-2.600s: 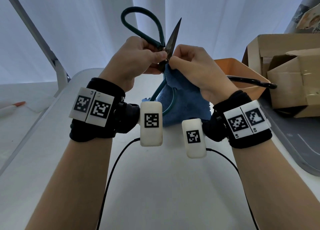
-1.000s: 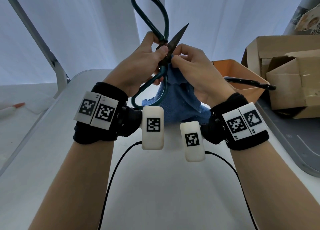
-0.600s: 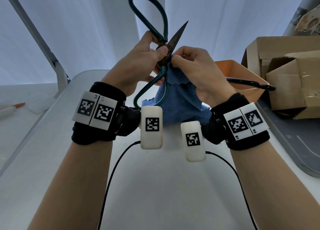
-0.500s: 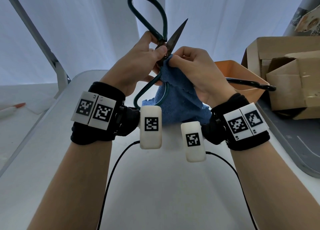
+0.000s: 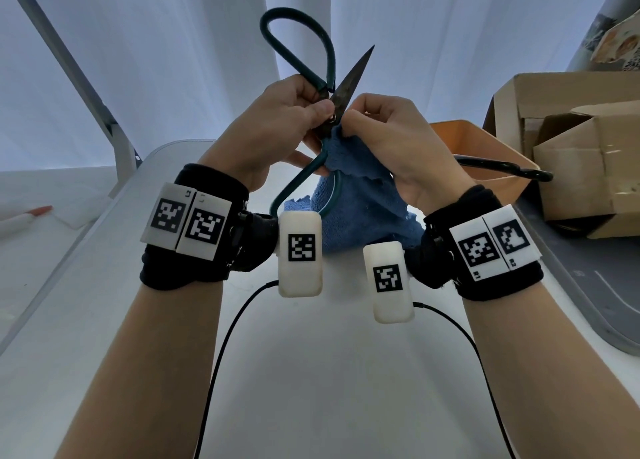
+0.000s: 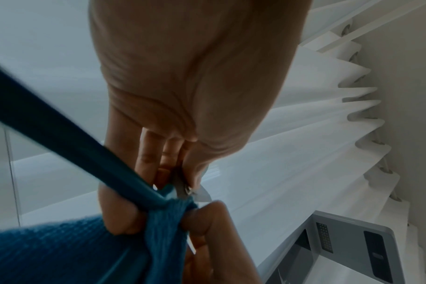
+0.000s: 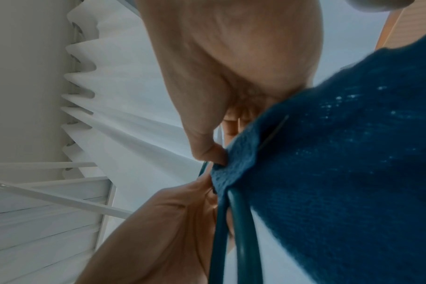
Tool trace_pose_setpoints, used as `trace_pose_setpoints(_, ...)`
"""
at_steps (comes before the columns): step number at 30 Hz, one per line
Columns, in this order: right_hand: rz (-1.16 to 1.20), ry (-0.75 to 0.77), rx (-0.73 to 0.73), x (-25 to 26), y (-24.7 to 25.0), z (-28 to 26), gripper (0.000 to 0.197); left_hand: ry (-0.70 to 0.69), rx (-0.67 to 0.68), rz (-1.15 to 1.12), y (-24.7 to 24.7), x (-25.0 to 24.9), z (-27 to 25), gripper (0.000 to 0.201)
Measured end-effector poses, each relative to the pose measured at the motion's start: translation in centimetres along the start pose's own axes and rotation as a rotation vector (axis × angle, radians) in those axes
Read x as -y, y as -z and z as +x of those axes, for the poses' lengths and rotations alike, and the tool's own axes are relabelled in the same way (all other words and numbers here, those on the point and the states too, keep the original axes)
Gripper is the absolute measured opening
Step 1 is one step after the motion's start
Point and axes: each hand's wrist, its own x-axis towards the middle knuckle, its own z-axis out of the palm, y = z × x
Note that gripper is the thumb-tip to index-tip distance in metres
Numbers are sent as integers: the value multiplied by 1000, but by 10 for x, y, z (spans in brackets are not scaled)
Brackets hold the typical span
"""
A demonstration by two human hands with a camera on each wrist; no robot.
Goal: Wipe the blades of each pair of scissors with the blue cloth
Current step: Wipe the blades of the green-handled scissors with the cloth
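Note:
Dark green-handled scissors (image 5: 349,82) are held up above the table, spread wide, one blade pointing up and to the right. My left hand (image 5: 294,119) pinches them at the pivot, thumb on the near side. My right hand (image 5: 381,126) pinches the blue cloth (image 5: 360,199) around the other blade, which the cloth hides. In the left wrist view the green handle (image 6: 68,149) crosses the frame and the cloth (image 6: 166,222) bunches between fingers. The right wrist view shows the cloth (image 7: 328,173) draping over the handle loop (image 7: 234,230).
An orange bin (image 5: 485,157) stands to the right with a second pair of black-handled scissors (image 5: 509,169) lying across its rim. Cardboard boxes (image 5: 581,153) sit behind it. A grey tray (image 5: 606,299) lies at the right edge. White curtain hangs behind.
The scissors were turned and lifted a little over the last seconds, the upper handle loop rising. In the last half second the cloth pinch stayed by the pivot; little else moved.

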Motion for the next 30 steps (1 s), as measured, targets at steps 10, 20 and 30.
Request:
trace_pose_setpoints(10, 232, -108, -87, -2, 17, 5, 14, 1, -30, 21, 9, 0, -1, 18)
trace_pose_setpoints(20, 166, -105, 158, -3, 10, -3, 15, -29, -37, 50, 5, -1, 0, 18)
trace_pose_setpoints(30, 64, -59, 94, -4, 4, 0, 3, -34, -65, 96, 2, 2, 3, 20)
